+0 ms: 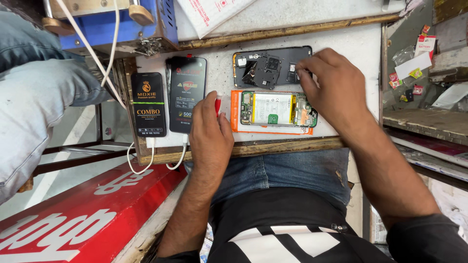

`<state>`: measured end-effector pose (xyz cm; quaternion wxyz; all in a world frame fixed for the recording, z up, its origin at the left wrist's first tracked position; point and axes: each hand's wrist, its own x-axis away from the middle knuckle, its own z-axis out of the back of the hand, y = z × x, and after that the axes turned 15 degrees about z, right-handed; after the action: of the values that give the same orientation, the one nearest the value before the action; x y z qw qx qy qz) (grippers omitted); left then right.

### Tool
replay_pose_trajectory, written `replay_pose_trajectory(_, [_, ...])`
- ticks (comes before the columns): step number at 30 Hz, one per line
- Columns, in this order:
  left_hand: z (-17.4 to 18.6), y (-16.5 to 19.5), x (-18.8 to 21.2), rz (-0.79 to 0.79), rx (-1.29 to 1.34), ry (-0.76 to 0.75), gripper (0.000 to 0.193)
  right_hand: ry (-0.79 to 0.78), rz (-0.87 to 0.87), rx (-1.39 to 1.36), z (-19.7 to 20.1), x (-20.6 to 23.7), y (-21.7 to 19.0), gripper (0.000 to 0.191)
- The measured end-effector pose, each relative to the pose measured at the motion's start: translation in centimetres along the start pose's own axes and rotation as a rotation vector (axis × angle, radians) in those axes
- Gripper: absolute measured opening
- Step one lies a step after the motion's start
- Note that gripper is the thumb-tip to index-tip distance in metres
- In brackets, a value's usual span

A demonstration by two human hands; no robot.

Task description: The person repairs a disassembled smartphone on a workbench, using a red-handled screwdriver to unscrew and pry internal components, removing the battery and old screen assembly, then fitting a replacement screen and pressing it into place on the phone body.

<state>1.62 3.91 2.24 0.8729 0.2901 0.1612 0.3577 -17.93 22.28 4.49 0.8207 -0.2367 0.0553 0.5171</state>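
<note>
At far left, a co-worker's sleeve (34, 92) in pale denim fills the edge, cut off by the frame, hand not seen. Next, on the white bench (356, 48), two black boxes (148, 103) lie side by side, white cables (141, 165) running from their near ends over the bench lip; a blue machine (117, 24) sits behind, top cropped. Left hand (210, 136) rests at bench edge just left of the opened phone (278, 109), fingers curled shut on a red tool (218, 104); only its red end shows, tip hidden, so kind of tool can't be told. Phone lies face down on an orange sheet (235, 112), battery & boards exposed, its right end partly under the right hand. Just behind it lies the black back cover (265, 65), inside up. Right hand (331, 85) reaches over cover's right end, fingertips pinched together there; whatever they pinch is too small/hidden, can't tell. Far right: cluttered shelf (424, 122), items blurred.
</note>
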Motion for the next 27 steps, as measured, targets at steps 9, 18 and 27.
replay_pose_trajectory(9, [-0.3,0.8,1.6,-0.081,-0.018,-0.159,0.027,-0.035,-0.215,-0.288,2.4,2.8,-2.0,0.019])
replay_pose_trajectory(18, [-0.8,1.4,2.1,-0.088,-0.049,-0.22,0.029,0.193,-0.289,-1.355,1.9,8.0,-4.2,0.058])
replay_pose_trajectory(27, [-1.0,1.1,2.6,-0.102,0.009,-0.193,0.029,0.051,-0.224,-1.128,1.4,7.3,-6.7,0.059])
